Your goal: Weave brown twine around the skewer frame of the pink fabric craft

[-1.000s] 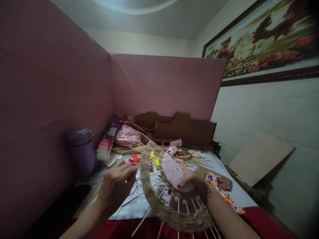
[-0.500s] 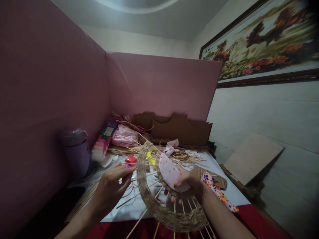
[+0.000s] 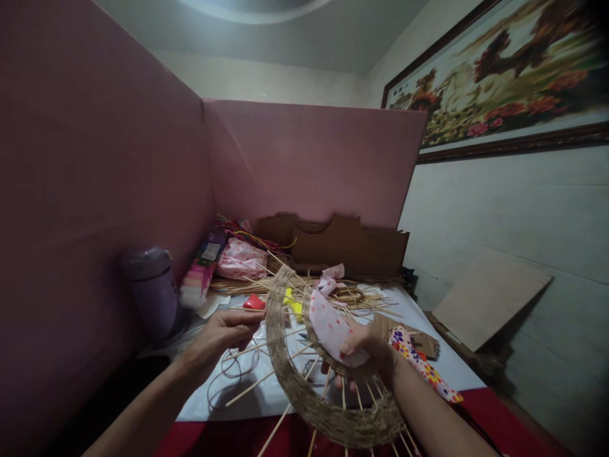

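Observation:
A half-round woven piece (image 3: 283, 343) is held up in front of me, a band of brownish twine worked around thin sticks that fan outward. At its centre is a smaller woven half-disc covered with white cloth with red dots (image 3: 328, 320). My right hand (image 3: 366, 346) grips this centre, thumb on the cloth and fingers behind it. At the left outer edge of the band, my left hand (image 3: 233, 330) pinches one of the thin sticks (image 3: 250, 310). Several bare stick ends jut out below the band. A loose thin strand (image 3: 212, 393) curls under my left hand.
Behind the woven piece lie bundles of reeds (image 3: 366, 298) and a spotted cloth bundle (image 3: 242, 259). A purple container (image 3: 152, 295) stands at left. Red (image 3: 254, 302) and yellow (image 3: 295, 306) items lie on the white table. Flowered fabric (image 3: 423, 362) and cardboard (image 3: 425, 346) are at right.
My left hand has shifted slightly down and left, its fingers closer together at the stick. The woven piece and right hand have shifted slightly right in view.

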Tool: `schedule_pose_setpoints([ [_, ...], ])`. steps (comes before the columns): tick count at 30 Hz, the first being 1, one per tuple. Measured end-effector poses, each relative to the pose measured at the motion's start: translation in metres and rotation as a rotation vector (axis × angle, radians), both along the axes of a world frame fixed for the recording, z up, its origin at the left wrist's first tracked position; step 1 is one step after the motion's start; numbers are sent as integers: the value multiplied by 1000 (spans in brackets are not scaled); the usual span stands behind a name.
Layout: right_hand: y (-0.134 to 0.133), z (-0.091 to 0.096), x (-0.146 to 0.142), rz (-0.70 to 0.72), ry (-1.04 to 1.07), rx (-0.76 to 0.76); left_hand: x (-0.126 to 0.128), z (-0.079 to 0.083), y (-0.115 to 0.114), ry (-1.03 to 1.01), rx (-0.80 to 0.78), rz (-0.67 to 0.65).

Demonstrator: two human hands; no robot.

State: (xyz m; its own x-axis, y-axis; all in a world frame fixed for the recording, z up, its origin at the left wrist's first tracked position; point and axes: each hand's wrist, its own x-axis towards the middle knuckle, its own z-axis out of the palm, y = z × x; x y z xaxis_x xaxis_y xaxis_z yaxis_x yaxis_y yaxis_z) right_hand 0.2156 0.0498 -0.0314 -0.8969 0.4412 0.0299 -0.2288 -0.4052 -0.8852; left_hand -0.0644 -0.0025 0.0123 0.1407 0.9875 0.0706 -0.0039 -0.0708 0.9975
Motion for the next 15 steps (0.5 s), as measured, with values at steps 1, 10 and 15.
schedule_pose_setpoints([
  [1,1,0,0,2,-2,1,0,0,4,0,-23,2],
  [10,-8,10,-2,-7,-21,9,6,10,26,75,-13,53],
  [15,-12,18,-5,-144,-56,149,10,6,21,-6,-46,11],
])
